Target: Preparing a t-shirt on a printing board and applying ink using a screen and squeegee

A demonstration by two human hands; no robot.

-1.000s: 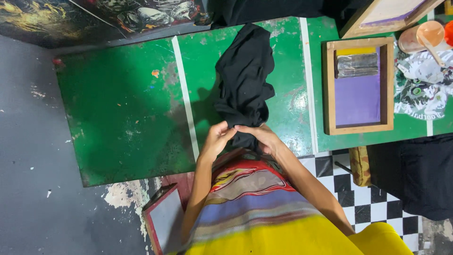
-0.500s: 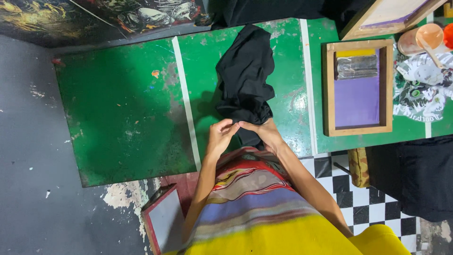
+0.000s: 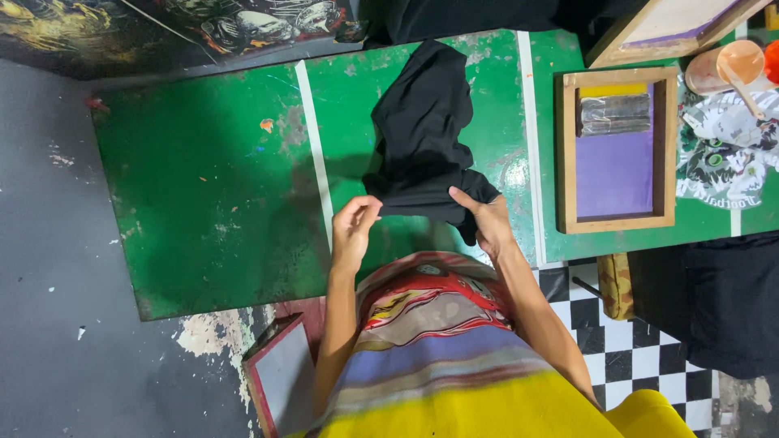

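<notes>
A crumpled black garment lies on the green painted table, stretching from the far edge toward me. My left hand pinches its near edge at the left. My right hand grips the same edge at the right, with a fold of cloth hanging below the fingers. The stretch of cloth between the two hands is lifted slightly off the table.
A wooden printing frame with a purple screen and a squeegee lies to the right. Beyond it sit a printed cloth and orange cups. A framed board leans below the table edge. Black fabric lies over the checkered floor.
My hands have spread apart along the garment's near edge, the left going left and the right going right, pulling the edge taut.
</notes>
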